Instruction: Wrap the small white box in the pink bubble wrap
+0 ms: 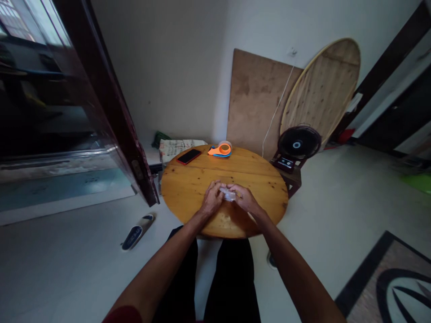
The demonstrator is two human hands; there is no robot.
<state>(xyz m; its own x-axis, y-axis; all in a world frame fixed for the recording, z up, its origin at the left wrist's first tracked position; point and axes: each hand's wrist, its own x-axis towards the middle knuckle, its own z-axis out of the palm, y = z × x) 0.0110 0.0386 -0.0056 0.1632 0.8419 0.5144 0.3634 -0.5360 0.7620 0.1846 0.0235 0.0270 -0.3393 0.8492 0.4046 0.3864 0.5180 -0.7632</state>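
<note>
A small clear, shiny object (229,195), perhaps plastic, is held between both hands just above the round wooden table (182,188). My left hand (213,196) has its fingers closed on the object's left side. From the right, my right hand (244,197) grips the same object with thumb and fingers. Its exact shape is too small to tell. Farther back on the table are an orange and blue tape dispenser (220,150) and a phone with a red edge (189,156).
A black round fan (299,142) stands on a dark stool (292,177) right of the table. Behind lean a brown board (256,94) and an oval wooden top (323,89). A printed bag (178,146) lies at the back left; a shoe (137,232) is on the floor.
</note>
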